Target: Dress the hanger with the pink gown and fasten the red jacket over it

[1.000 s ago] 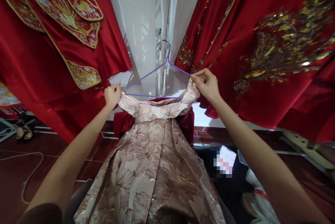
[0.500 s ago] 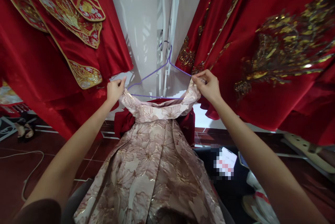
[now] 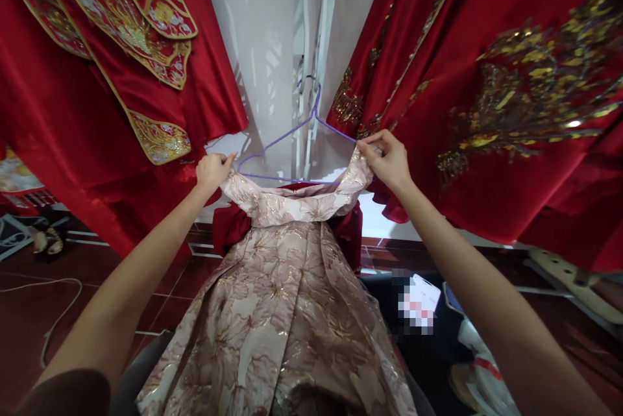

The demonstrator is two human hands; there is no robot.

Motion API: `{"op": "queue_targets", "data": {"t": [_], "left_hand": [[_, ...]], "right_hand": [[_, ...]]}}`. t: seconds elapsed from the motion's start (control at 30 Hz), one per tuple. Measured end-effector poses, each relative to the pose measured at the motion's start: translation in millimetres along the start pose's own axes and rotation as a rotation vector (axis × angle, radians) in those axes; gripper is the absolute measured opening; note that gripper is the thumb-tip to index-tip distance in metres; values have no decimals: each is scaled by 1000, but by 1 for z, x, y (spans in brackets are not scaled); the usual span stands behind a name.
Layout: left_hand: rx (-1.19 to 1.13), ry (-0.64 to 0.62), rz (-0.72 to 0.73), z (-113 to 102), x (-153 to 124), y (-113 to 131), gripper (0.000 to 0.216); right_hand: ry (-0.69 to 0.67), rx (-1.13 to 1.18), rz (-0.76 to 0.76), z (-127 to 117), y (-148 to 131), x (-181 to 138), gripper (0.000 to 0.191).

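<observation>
A pale pink dress point(image 3: 272, 286) with a shiny floral pattern hangs spread before me, its off-shoulder neckline stretched between my hands. My left hand point(image 3: 212, 171) is closed on the dress's left shoulder strap. Pinched in my right hand point(image 3: 387, 156) is the right strap, close to the end of a purple wire hanger point(image 3: 287, 134). The hanger's left end shows bare, just beside the left strap. Its hook reaches up to a white metal stand point(image 3: 314, 46). Dark red cloth point(image 3: 228, 228) shows behind the dress.
Red gowns with gold embroidery hang at left point(image 3: 214, 91) and right point(image 3: 487, 195). A lit phone point(image 3: 424, 296) rests on a dark surface at lower right, near a white plastic bag point(image 3: 491, 370). Shoes point(image 3: 48, 242) and a pale cable point(image 3: 63, 318) lie on the tiled floor point(image 3: 170, 273) at left.
My left hand has shifted slightly left and down with its strap, and the hanger's left end now shows fully. My right hand has stayed in place.
</observation>
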State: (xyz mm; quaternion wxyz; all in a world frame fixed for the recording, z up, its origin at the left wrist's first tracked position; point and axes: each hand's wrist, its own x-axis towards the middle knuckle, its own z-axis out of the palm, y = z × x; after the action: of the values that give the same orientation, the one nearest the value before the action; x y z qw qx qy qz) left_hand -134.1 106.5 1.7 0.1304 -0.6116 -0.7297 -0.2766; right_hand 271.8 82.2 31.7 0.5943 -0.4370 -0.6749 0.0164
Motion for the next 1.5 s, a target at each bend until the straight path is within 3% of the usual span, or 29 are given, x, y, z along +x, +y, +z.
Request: {"op": "queue_targets", "data": {"t": [0.27, 0.6, 0.83, 1.03, 1.23, 1.37, 1.43, 1.5], "left_hand": [[61, -73, -73, -7, -4, -2, 66], [4, 79, -28, -17, -6, 8, 66], [-241, 169, 141, -26, 3, 51, 56], [-558, 124, 178, -20, 10, 79, 56], [-762, -87, 173, -18, 9, 39, 54], [-878, -350, 57, -16, -3, 5, 52], [-882, -367, 88, -15, -7, -1, 50], [-856, -292, 163, -15, -6, 1, 47]], "right_hand": [[-19, -20, -9, -2, 1, 2, 26], [-25, -36, 4, -1, 2, 3, 28], [-38, 12, 22, 4, -3, -1, 29], [-74, 24, 29, 4, -1, -3, 28], [-83, 43, 37, 5, 4, -1, 31], [-57, 26, 37, 7, 5, -1, 29], [-36, 6, 44, 7, 4, -2, 27], [-20, -2, 53, 8, 2, -2, 26]]}}
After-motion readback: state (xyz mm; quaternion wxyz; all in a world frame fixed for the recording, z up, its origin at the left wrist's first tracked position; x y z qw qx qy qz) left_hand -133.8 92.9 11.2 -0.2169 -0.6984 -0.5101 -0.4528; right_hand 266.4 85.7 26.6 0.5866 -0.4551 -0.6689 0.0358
